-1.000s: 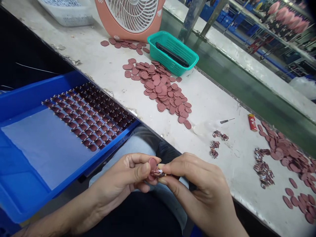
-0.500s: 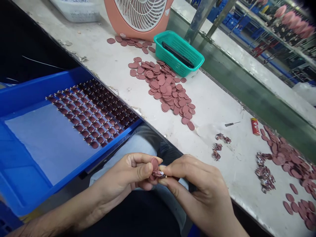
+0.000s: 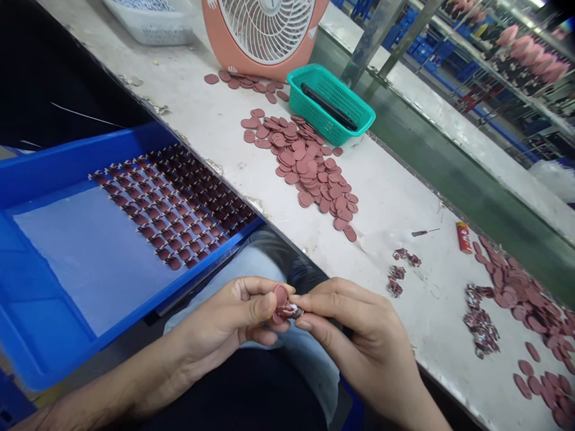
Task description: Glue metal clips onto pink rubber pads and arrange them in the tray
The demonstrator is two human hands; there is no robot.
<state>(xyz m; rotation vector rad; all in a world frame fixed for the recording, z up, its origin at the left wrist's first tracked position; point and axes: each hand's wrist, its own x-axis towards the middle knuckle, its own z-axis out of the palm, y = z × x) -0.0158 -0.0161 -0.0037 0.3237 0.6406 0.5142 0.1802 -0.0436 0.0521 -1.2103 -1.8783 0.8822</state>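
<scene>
Disc (image 3: 281,294), reddish, held between the two hands above the lap (image 3: 242,263). The left hand (image 3: 227,316) pinches it between thumb and forefinger, with the other fingers curled beneath. The right hand (image 3: 366,332) has its thumb and forefinger narrowly apart about the pale and dark trim (image 3: 293,310) on the disc; at this scale it is uncertain whether those fingertips grip the trim or merely touch it. Just beyond the right fingers, small clusters (image 3: 396,281) lie on the table (image 3: 386,173), with a needle (image 3: 420,233) past them. Farther to the right of the fingers are a larger cluster (image 3: 480,320), a red packet (image 3: 463,237) and a heap (image 3: 516,290) of discs. Ahead of the fingers, another pile (image 3: 309,170) of discs spreads towards a green basket (image 3: 314,118); behind stand a fan (image 3: 272,69) and a white bin (image 3: 166,33). Left of the fingers, a blue tray (image 3: 31,170) bears pale paper (image 3: 90,263) and close rows (image 3: 171,206) of trimmed discs.
</scene>
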